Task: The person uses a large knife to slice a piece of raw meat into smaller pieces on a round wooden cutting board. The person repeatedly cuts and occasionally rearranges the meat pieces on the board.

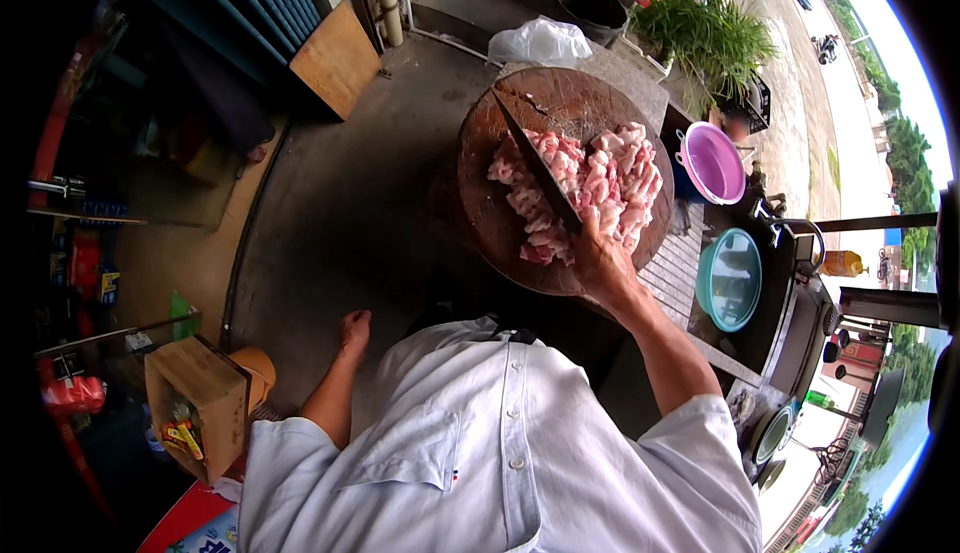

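Note:
Cut pieces of raw meat [622, 178] lie in a heap on a round wooden chopping block [487, 223]. My right hand [600, 256] grips a large knife [536, 163] near the block's lower edge; its dark blade slants up and left across the meat, and the handle is mostly hidden in my fingers. My left hand [356, 331] hangs away from the block at my left side, its fingers curled, with nothing seen in it. A crack runs through the wood near the block's top.
Right of the block stand a pink plastic basin [712, 163] and a teal basin [729, 279] beside a faucet [795, 230]. Beyond the block lies a white plastic bag [540, 42]. An open cardboard box [199, 403] stands at the lower left; a wooden board [337, 61] leans upper left.

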A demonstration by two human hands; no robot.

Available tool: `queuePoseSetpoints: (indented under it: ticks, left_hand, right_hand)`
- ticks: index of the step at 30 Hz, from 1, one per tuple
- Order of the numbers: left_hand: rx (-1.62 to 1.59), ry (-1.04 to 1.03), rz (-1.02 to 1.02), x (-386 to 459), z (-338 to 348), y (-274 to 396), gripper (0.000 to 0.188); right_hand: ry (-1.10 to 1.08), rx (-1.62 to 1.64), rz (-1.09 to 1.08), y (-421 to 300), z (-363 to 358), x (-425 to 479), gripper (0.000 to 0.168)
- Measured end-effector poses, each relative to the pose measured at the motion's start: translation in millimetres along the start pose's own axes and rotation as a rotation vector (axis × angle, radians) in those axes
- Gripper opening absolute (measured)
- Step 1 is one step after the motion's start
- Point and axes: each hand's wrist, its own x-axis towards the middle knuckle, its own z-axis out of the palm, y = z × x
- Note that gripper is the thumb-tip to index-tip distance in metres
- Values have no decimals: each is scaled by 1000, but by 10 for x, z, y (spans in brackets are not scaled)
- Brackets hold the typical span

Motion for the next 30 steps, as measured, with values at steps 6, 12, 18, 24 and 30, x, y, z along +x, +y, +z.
queuePoseSetpoints:
  ticks: [6,12,18,24,30]
  left_hand:
    - [64,152,30,-20,-9,-314,32]
    - [93,85,29,-92,-41,-39,34]
    - [99,155,19,-118,-102,-212,33]
    - [62,95,4,-41,-15,-234,32]
    - [125,109,36,-57,50,-55,31]
  right_hand:
    - [291,37,-36,-287,-575,5,21]
    - [59,-62,19,208,-59,23,22]
    - [301,125,40,-234,-471,-48,20]
    - [8,-53,79,48,-223,-39,23]
    - [240,-46,-23,65,-198,64,20]
